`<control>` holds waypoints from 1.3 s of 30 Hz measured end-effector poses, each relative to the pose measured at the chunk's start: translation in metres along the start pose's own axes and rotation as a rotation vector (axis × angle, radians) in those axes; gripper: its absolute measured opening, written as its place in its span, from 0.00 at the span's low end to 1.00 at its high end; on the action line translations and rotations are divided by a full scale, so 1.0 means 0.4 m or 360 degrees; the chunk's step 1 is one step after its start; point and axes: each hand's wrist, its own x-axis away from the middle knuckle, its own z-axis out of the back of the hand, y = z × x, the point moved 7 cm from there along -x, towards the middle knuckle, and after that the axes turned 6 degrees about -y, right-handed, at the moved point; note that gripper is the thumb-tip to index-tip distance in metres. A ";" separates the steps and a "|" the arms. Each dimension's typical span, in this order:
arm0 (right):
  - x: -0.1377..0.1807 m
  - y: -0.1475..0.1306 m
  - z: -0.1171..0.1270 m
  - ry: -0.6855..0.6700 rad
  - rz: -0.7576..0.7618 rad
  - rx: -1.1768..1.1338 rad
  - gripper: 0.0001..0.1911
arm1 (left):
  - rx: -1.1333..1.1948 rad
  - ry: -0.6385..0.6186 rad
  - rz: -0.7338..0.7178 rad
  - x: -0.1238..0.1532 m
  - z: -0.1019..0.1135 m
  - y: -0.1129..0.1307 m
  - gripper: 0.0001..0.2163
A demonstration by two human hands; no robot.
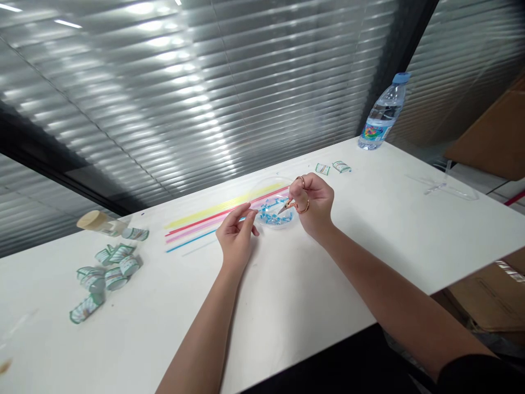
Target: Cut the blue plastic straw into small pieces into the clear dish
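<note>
My left hand point(237, 232) is closed, thumb and forefinger pinched at the end of a thin blue straw point(191, 242) that runs back to the left under the hand. In my right hand point(315, 202) is a small pair of scissors point(289, 204) with gold-coloured loops, fingers through them. The blade tips point left and down over a clear round dish point(268, 225). Many short blue cut pieces point(275, 218) lie in that dish. Between the left fingertips and the blades there is a small gap.
Yellow straws point(197, 215), a red straw point(192, 225) and pink straws point(188, 232) lie behind my left hand. Several green-edged printed wrappers point(116, 278) and a cork-topped jar point(107, 224) are at left. A water bottle point(379, 123) stands at the back right corner of the white table point(287, 306).
</note>
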 end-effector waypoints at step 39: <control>0.007 -0.010 0.030 0.0149 0.0068 0.0185 0.22 | -0.2570 -0.1422 0.0146 0.385 -0.058 0.079 0.10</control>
